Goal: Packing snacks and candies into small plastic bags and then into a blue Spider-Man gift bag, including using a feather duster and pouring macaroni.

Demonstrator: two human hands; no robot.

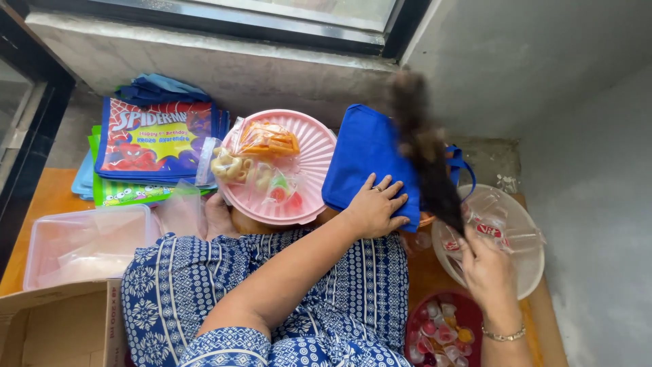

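My left hand (375, 205) lies on the lower corner of a blue fabric bag (363, 153), fingers spread over it, holding it against my lap. My right hand (483, 266), with a bracelet at the wrist, reaches into a white round basin (533, 261) of clear wrapped packets, and its fingers curl around one clear packet (468, 238). A dark lock of hair (428, 149) hangs in front of the bag and hides part of the basin.
A pink ribbed plate (316, 160) holds bagged snacks. Printed fabric bags (156, 139) are stacked at the back left. A clear plastic box (85, 241) and a cardboard box (58, 326) sit at the left. A red bowl (441, 333) of jelly cups is by my right wrist.
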